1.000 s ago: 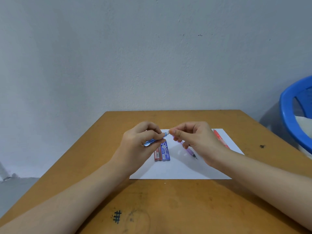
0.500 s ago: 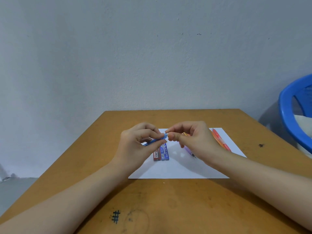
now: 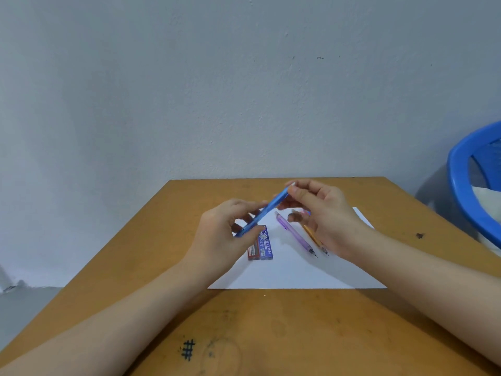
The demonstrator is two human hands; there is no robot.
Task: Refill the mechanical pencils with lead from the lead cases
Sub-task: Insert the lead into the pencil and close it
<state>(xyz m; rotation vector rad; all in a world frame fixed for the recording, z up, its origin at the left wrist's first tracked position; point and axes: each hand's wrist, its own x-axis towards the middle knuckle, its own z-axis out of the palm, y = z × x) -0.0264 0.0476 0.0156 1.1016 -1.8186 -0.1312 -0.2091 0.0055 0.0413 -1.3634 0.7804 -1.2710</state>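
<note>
Now | blue pencil: translucent, tilted, white tip up | left hand: fingers grip barrel | right hand: fingers pinch top

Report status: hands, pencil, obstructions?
Left hand grips blue pencil low. Right hand pinches its upper end. Lead cases lie on paper beneath. Nothing blocking.

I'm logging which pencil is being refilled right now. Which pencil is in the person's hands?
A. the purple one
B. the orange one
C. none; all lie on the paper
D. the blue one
D: the left hand and right hand hold the blue pencil between them, while the purple pencil and orange pencil lie on the paper.
</note>
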